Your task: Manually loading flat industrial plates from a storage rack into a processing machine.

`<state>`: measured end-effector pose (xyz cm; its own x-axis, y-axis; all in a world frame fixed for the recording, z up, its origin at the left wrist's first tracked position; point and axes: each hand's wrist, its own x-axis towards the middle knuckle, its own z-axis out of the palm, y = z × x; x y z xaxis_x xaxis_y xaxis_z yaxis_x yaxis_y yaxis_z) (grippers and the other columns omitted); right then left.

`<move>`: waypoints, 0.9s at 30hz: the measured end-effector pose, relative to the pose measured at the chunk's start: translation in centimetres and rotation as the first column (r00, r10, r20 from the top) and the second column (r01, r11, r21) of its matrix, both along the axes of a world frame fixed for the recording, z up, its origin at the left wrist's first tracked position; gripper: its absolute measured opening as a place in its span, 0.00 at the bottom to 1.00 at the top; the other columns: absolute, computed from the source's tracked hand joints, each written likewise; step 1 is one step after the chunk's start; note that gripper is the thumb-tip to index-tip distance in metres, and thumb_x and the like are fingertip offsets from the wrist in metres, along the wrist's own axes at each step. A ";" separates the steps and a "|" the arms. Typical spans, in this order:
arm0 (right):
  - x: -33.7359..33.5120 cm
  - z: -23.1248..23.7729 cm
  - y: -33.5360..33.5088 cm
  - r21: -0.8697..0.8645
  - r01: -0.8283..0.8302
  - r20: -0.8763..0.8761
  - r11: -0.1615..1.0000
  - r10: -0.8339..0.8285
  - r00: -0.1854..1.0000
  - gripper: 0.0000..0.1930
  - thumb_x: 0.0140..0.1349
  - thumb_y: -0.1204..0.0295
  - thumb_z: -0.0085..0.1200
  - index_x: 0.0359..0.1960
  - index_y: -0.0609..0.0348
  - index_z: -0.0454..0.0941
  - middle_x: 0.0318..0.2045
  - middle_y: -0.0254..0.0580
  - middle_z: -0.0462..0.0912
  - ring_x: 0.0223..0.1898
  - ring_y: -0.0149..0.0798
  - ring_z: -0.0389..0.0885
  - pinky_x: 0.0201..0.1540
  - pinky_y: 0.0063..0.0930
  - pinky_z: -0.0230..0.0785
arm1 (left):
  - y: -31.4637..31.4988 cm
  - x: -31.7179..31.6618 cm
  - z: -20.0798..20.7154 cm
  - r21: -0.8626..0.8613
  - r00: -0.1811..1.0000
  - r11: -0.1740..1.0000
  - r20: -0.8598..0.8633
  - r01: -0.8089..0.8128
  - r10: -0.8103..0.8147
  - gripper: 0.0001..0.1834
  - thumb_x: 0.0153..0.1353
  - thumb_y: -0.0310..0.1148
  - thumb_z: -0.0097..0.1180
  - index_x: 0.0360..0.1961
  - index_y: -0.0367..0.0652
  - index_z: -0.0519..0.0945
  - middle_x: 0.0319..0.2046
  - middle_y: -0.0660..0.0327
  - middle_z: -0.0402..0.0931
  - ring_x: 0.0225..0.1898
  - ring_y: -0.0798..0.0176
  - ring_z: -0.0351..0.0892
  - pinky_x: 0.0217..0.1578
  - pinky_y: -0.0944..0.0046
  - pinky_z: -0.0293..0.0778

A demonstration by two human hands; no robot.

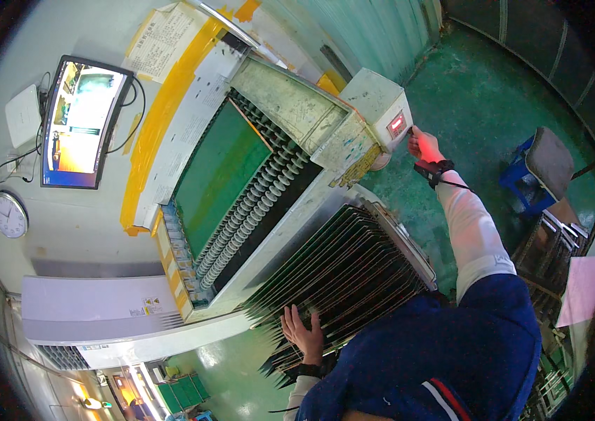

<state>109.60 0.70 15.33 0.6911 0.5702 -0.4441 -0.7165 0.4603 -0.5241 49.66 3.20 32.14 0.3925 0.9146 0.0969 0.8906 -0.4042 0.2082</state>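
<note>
One bare hand, the right hand (424,145), is at the side of a white control box (371,98) (its small display (397,125) glows red) right of center in the upper half of the frame. The fingers of that hand are curled together; whether they are clamped on something there or merely touch the box, I cannot tell. The left hand (303,337), low in the middle of the frame, has its fingers spread apart, over the lower-left part of a row of thin dark boards (343,270) that stand close-set in the center. Whether it touches them is hard to tell. Above and left of the boards, a green panel (220,175) lies beside pale rollers (259,205). A lit monitor (76,123) hangs in the upper left, above a round wall clock (9,214), and a blue stool (522,184) with a dark seat stands at the right.
</note>
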 end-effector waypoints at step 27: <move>0.2 -0.7 0.7 -0.153 0.076 0.042 0.985 -0.070 0.997 0.16 0.67 0.59 0.56 0.31 0.57 0.69 0.18 0.35 0.71 0.14 0.32 0.67 0.15 0.29 0.56 | 0.2 -0.2 -0.3 0.039 0.999 0.999 0.002 0.034 -0.034 0.37 0.61 0.51 0.59 0.67 0.43 0.68 0.69 0.51 0.61 0.71 0.40 0.52 0.70 0.41 0.45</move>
<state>109.81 1.37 14.65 0.7454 0.4443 -0.4970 -0.6635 0.4222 -0.6177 49.50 3.36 31.80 0.4233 0.8961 0.1333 0.8757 -0.4424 0.1937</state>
